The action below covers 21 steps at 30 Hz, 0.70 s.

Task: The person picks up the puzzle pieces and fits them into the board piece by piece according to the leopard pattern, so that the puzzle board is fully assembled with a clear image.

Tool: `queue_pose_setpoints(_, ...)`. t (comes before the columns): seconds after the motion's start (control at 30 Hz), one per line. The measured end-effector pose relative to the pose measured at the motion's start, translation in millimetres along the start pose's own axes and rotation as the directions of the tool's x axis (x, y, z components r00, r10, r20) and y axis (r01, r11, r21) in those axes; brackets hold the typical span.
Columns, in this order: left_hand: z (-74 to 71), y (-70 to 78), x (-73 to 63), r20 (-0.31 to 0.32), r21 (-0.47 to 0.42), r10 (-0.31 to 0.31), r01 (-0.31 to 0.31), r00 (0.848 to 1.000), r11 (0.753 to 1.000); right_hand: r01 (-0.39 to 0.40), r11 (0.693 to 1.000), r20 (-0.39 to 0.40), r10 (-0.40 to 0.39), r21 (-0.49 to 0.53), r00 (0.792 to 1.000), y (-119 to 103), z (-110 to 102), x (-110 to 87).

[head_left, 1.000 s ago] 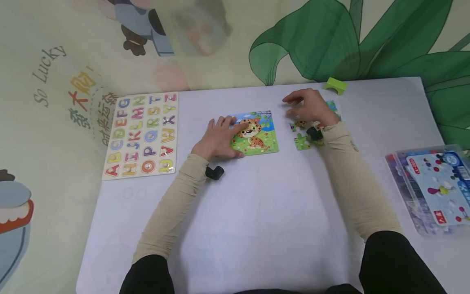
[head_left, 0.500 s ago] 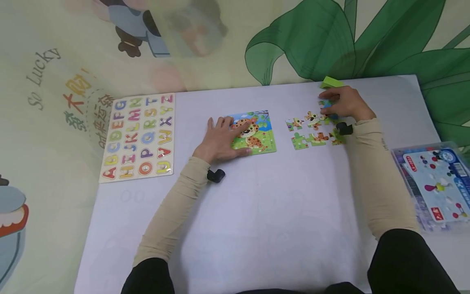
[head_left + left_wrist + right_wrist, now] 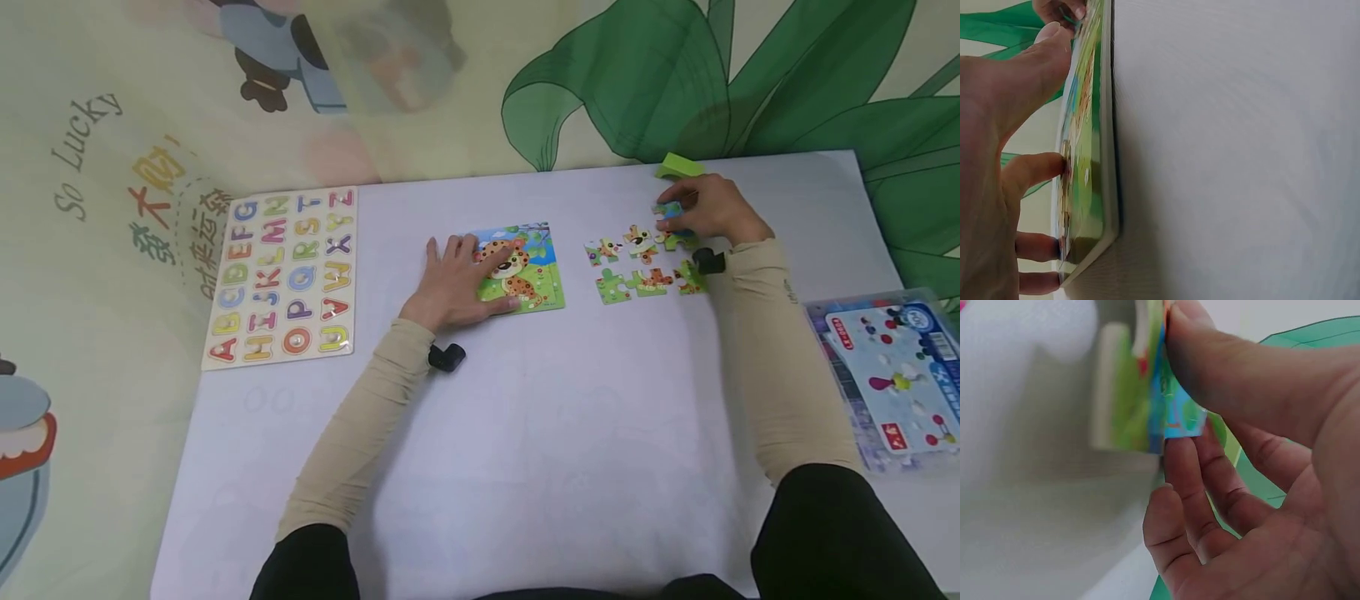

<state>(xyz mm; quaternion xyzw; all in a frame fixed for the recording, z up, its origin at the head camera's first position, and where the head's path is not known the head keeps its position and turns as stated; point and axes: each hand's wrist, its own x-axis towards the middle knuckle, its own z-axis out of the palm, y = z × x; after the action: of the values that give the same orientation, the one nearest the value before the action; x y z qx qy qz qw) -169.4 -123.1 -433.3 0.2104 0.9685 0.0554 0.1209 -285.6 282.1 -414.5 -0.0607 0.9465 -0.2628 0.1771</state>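
My left hand (image 3: 453,287) lies with spread fingers on a leopard jigsaw puzzle (image 3: 542,279), a square board with a blue and green picture. The left wrist view shows the fingertips and thumb along the board's face (image 3: 1088,156). Over to the right, my right hand (image 3: 716,212) pinches a blue and green puzzle piece (image 3: 667,210) between thumb and fingers. Close up in the right wrist view, that piece (image 3: 1182,412) sits under the thumb, beside another green piece (image 3: 1125,400). Several loose puzzle pieces (image 3: 612,286) lie in rows just below this hand.
A wooden alphabet board (image 3: 281,279) lies at the left of the white table (image 3: 555,433). Behind my right hand is a green arch block (image 3: 679,166) at the back edge. A clear plastic box with a printed card (image 3: 892,379) stands at the right.
My right hand has moved right and back from above the loose pieces to the rear piece, uncovering the others. My left hand stays on the leopard puzzle.
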Motion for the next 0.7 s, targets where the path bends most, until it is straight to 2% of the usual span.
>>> queue_pose_setpoints(0.17, -0.3, 2.6, 1.7, 0.014, -0.031, -0.025, 0.026, 1.0, 0.999, -0.01, 1.0, 0.014, 0.01, 0.007, 1.0, -0.8, -1.1, 1.1)
queue_pose_setpoints(0.3, 2.5, 6.4, 5.9, -0.001, -0.048, -0.054, 0.054, 0.999, 0.997, 0.005, 1.0, 0.027, -0.005, 0.016, 1.0, 1.4, -1.9, -0.1)
queue_pose_setpoints(0.4, 5.5, 10.6, 10.0, -0.025, -0.045, -0.068, 0.067, 0.997, 0.997, 0.022, 1.0, 0.039, -0.023, 0.022, 0.999, 3.6, -2.1, -1.7)
queue_pose_setpoints(0.57, 8.9, 17.5, 13.9, -0.027, -0.024, -0.078, 0.077, 0.997, 0.997, 0.036, 0.998, 0.061, -0.039, 0.042, 0.997, 5.0, -2.7, -5.1)
queue_pose_setpoints(0.7, 8.6, 20.6, 13.8, -0.027, -0.001, -0.09, 0.09, 0.996, 0.996, 0.035, 0.998, 0.042, -0.038, 0.056, 0.998, 5.4, -3.4, -7.4)
